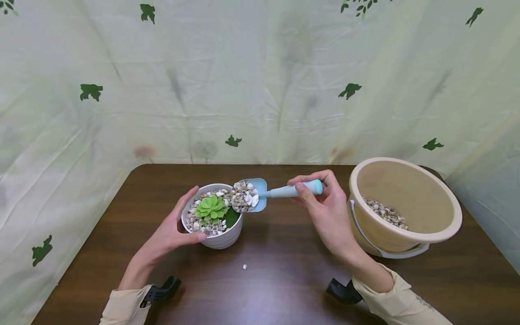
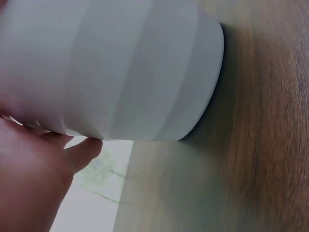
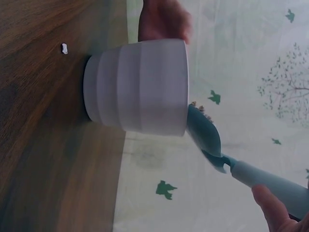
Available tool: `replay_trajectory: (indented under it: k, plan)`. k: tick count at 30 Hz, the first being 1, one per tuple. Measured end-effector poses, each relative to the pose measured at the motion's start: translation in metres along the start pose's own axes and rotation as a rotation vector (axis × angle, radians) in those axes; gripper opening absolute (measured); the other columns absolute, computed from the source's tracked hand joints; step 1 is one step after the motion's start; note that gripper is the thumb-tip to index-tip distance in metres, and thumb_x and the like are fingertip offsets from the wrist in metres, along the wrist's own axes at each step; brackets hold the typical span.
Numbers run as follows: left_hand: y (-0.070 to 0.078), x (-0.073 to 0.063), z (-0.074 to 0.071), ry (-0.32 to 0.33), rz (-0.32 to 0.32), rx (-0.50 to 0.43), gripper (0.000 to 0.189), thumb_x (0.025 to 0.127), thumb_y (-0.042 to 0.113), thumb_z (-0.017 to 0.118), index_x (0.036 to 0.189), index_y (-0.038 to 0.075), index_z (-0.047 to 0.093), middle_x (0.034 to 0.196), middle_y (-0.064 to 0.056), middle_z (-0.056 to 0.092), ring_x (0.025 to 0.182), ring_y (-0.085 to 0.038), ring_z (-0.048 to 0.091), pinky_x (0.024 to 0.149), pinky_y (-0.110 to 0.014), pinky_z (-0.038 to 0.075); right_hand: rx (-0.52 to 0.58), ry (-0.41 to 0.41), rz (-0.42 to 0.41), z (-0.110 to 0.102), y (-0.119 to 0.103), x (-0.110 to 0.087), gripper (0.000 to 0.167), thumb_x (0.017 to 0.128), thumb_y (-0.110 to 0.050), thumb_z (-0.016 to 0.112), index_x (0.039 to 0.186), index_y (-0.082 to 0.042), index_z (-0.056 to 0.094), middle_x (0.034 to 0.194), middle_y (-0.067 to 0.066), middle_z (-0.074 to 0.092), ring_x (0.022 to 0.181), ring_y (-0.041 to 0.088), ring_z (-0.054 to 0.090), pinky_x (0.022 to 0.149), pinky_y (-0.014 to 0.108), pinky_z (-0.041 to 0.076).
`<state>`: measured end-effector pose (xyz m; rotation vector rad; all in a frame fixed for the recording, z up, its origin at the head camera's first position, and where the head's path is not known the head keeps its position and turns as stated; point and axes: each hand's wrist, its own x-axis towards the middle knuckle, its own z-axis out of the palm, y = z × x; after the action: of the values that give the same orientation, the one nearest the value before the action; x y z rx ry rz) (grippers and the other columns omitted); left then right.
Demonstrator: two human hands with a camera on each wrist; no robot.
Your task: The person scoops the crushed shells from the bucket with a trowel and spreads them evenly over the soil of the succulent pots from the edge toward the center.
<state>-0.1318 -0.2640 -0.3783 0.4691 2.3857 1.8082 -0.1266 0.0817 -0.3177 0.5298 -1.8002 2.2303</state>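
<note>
A white ribbed flower pot [image 1: 222, 239] stands upright on the table, holding a green succulent [image 1: 211, 208] with pale gravel around it. Dark green shows at the pot's right inner side, below the scoop. My left hand [image 1: 172, 229] grips the pot from the left, thumb at the near side and fingers round the far side. With my right hand [image 1: 330, 214] I hold a small light-blue trowel [image 1: 284, 192] by its handle. Its blade, heaped with gravel [image 1: 243, 198], reaches over the pot's right rim. In the right wrist view the blade [image 3: 204, 130] tilts down toward the rim.
A beige bucket [image 1: 390, 174] with gravel [image 1: 386, 213] inside stands at the right, its handle hanging down. One white pebble [image 1: 244, 266] lies on the brown table [image 1: 280, 289] in front of the pot. A patterned curtain [image 1: 252, 81] hangs behind.
</note>
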Motion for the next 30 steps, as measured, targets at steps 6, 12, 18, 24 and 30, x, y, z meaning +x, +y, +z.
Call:
replay_trajectory:
  k: [6,12,18,24,30]
  plan:
    - [-0.0004,0.0016,0.0029,0.025,-0.002,0.026,0.102,0.076,0.006,0.080,0.157,0.018,0.019,0.152,-0.012,0.028,0.127,-0.026,0.037,0.093,-0.018,0.039,-0.007,-0.008,-0.013,0.0003,0.0000,0.0006,0.024,0.095,-0.003,0.062,0.110,0.004,0.045,0.111,0.021,0.065,0.100,0.037,0.063,0.085,0.047,0.052]
    - [-0.0004,0.0014,0.0046,0.029,-0.007,0.073,0.104,0.075,0.010,0.082,0.157,0.024,0.020,0.153,-0.010,0.026,0.130,-0.029,0.033,0.093,-0.018,0.037,-0.020,-0.010,-0.018,0.0017,-0.0003,0.0013,0.024,0.095,-0.003,0.062,0.110,0.004,0.045,0.111,0.022,0.065,0.100,0.038,0.063,0.085,0.048,0.052]
    - [-0.0015,0.0007,0.0032,-0.004,0.006,0.000,0.101,0.078,0.006,0.079,0.157,0.023,0.019,0.154,-0.012,0.024,0.129,-0.027,0.035,0.094,-0.019,0.038,-0.012,-0.014,-0.020,0.0025,0.0001,0.0024,0.023,0.096,-0.003,0.062,0.109,0.005,0.045,0.111,0.023,0.064,0.099,0.039,0.062,0.086,0.048,0.051]
    - [-0.0017,0.0000,0.0022,-0.021,0.021,-0.040,0.099,0.079,0.004,0.076,0.157,0.024,0.019,0.154,-0.013,0.022,0.125,-0.025,0.039,0.093,-0.019,0.040,-0.020,-0.009,-0.034,0.0017,0.0006,0.0018,0.024,0.095,-0.003,0.062,0.110,0.006,0.045,0.111,0.025,0.064,0.098,0.039,0.063,0.085,0.047,0.051]
    - [-0.0028,-0.0002,0.0022,-0.004,0.016,-0.018,0.101,0.077,0.004,0.079,0.156,0.027,0.021,0.153,-0.011,0.026,0.127,-0.023,0.038,0.094,-0.020,0.039,-0.029,-0.003,-0.020,-0.0011,0.0011,-0.0005,0.025,0.096,-0.006,0.062,0.112,0.004,0.045,0.113,0.024,0.063,0.100,0.036,0.064,0.086,0.048,0.051]
